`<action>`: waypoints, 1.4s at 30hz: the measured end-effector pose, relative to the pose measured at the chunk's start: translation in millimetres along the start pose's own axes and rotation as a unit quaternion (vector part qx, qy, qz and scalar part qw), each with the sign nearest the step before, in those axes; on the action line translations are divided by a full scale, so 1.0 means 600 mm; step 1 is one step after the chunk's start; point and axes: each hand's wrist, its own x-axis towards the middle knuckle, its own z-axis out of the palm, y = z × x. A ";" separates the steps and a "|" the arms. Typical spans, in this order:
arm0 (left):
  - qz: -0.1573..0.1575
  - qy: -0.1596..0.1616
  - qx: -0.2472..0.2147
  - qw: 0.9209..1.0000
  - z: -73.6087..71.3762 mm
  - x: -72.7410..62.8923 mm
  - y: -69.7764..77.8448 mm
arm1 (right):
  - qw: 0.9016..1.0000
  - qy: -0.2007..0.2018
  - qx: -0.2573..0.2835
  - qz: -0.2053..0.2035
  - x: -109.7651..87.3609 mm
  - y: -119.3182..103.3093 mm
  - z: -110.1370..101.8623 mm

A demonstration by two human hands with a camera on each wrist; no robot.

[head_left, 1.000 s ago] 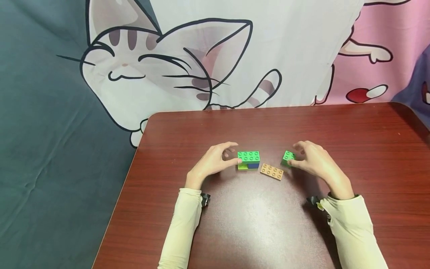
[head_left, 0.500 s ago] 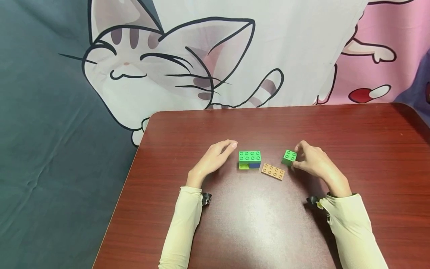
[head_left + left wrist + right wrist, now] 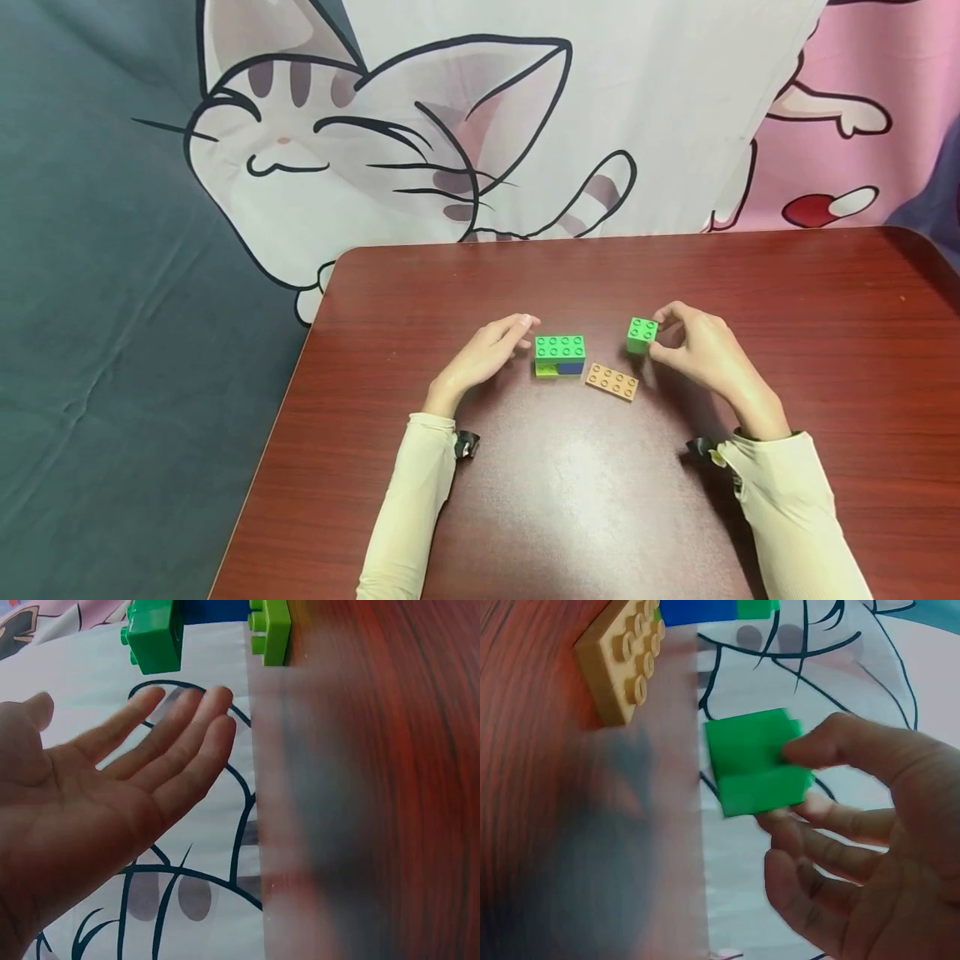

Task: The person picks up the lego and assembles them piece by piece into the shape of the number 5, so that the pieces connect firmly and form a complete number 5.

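Note:
Between thumb and fingers, my right hand (image 3: pixel 701 348) pinches a small green building block (image 3: pixel 642 334) with two-by-two studs. In the right wrist view that block (image 3: pixel 756 761) is raised above the tabletop. My left hand (image 3: pixel 483 354) hangs with its fingers loosely extended just left of a stack of blocks, holding nothing. The stack has a long green block (image 3: pixel 559 348) on top, over a lime block (image 3: pixel 547 370) and a blue block (image 3: pixel 572 368). A flat tan block (image 3: pixel 612 382) lies between the stack and my right hand, set at a slant.
The blocks sit on a dark reddish wooden table (image 3: pixel 570 508). Its far edge meets a curtain (image 3: pixel 525 117) printed with a cartoon cat. A dark green cloth (image 3: pixel 97 375) hangs to the left.
My right hand has taken hold of the small green block and lifted it off the table. My left hand has let go of the stack and drawn slightly left of it.

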 end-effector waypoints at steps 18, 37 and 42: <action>-0.013 -0.038 -0.147 0.988 -0.002 0.002 0.007 | 0.988 0.023 0.127 -0.087 0.027 -0.068 0.026; 0.009 -0.083 -0.190 0.978 -0.004 0.002 0.001 | 0.978 -0.032 0.129 -0.163 0.052 -0.116 0.064; 0.012 -0.086 -0.187 0.979 -0.005 0.002 0.000 | 0.978 -0.039 0.125 -0.163 0.052 -0.115 0.069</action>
